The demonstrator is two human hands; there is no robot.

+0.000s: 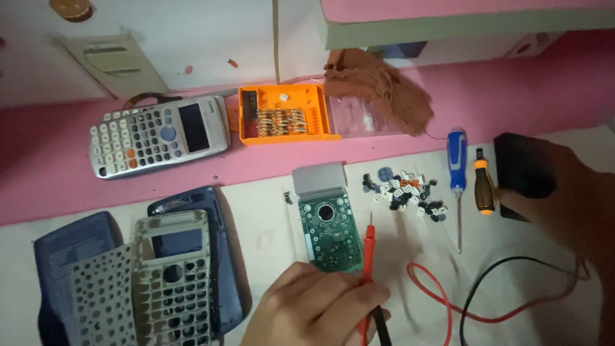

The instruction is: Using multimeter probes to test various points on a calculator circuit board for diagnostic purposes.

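The person's left hand (317,304), at the near edge of the work mat (269,198), is closed around two slim test probes, a red probe (368,256) and a black probe (382,327) held together, with the red tip pointing away and lying along the right edge of a green circuit board (330,234). That board lies flat in the middle of the mat, its grey display panel (318,179) at the far end. The right hand (564,205) is out at the right side, fingers wrapped around a black boxy meter (522,166), gripping it from the near right. A red lead (435,291) and a black lead (512,269) loop across the mat between the two hands. Just left of the meter lie a small orange-handled screwdriver (483,186) and a longer blue-handled screwdriver (457,173), side by side and pointing toward the near edge. Between the blue one and the board sits a loose heap of small calculator keys (403,192), white and dark. On the near left are a perforated grey keypad frame (173,282) lying on dark blue shell halves (70,256). Farther back on the pink surface (38,173) rest a whole silver calculator (157,134), an open orange bit case (282,115) and a crumpled brown cloth (378,86).
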